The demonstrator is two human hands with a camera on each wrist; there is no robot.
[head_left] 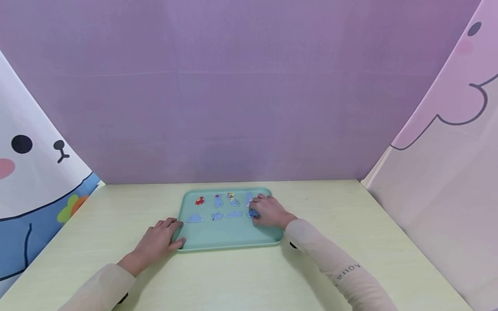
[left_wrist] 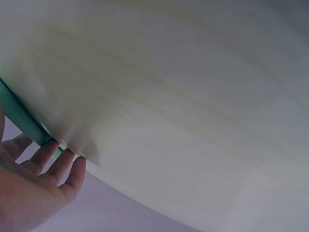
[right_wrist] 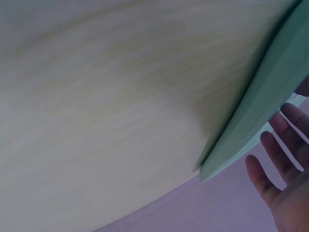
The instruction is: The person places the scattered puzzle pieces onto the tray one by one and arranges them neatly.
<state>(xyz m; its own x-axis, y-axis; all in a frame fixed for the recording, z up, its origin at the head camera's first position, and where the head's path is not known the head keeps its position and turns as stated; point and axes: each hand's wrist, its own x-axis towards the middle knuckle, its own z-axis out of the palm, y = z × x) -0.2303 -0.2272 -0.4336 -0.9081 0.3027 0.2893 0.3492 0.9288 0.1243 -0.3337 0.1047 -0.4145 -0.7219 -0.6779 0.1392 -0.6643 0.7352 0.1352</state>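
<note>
A mint-green tray (head_left: 218,242) lies on the table with flat cut-out pieces in two rows. My right hand (head_left: 268,211) is over the tray's right side, pinching a small dark blue piece (head_left: 254,213) between thumb and fingers. The pinch is hidden in the right wrist view, where the other fingers (right_wrist: 277,152) extend beside the tray wall. My left hand (head_left: 159,237) rests at the tray's left edge, thumb by the near corner. In the left wrist view, its fingers (left_wrist: 60,164) are loosely bent along the rim.
On the tray are a red piece (head_left: 199,201), a pale blue fan-shaped piece (head_left: 195,218), a strip-like piece (head_left: 234,214) and several other pale blue pieces. The pale wooden table (head_left: 233,276) surrounds the tray. A purple backdrop (head_left: 249,95) stands behind, with cartoon-printed cloths at both sides.
</note>
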